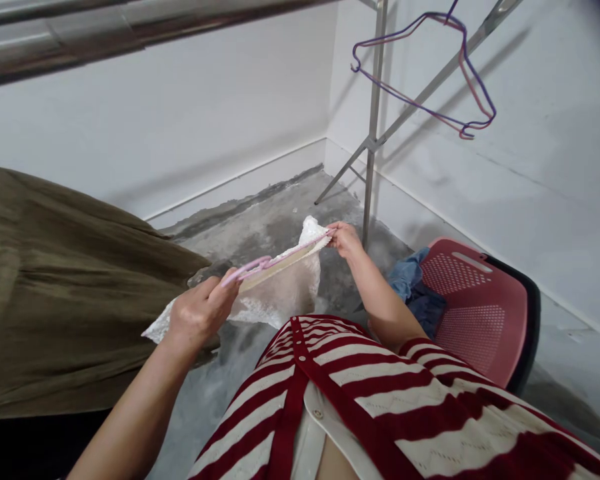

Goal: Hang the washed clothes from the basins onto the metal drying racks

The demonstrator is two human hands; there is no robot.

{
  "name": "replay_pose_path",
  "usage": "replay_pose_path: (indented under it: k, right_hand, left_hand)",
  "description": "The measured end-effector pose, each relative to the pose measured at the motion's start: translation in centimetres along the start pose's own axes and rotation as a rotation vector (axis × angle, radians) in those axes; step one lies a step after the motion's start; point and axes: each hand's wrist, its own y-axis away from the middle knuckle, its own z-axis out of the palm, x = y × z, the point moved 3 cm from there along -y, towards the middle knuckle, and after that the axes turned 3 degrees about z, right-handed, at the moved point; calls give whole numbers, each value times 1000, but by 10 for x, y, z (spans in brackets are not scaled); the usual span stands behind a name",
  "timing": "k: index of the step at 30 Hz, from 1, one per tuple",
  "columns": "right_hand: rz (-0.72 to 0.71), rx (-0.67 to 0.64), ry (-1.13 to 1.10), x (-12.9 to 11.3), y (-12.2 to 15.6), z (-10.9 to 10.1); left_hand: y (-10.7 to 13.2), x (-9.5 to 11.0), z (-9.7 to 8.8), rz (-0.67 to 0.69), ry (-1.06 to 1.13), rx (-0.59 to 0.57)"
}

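Observation:
A pink plastic clothes hanger stretches across the view between my two hands, partly inside a white lace garment. My left hand grips the hanger's near end, with the lace hanging below and behind it. My right hand pinches the far end of the hanger together with the top edge of the lace. A beige strip along the hanger looks like a band of the garment. Much of the lace sags loosely between my hands.
An olive garment hangs at the left. A metal drying rack holds purple and red hangers. A red laundry basket with blue clothes stands on the concrete floor at right, near white walls.

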Motion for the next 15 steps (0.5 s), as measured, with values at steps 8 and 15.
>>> replay_pose_path:
  k: [8, 15]
  right_hand:
    - [-220, -159, 101, -30, 15, -16]
    - [-289, 112, 132, -28, 18, -9]
  left_hand:
    - [-11, 22, -23, 254, -294, 124]
    - [-8, 24, -13, 148, -335, 159]
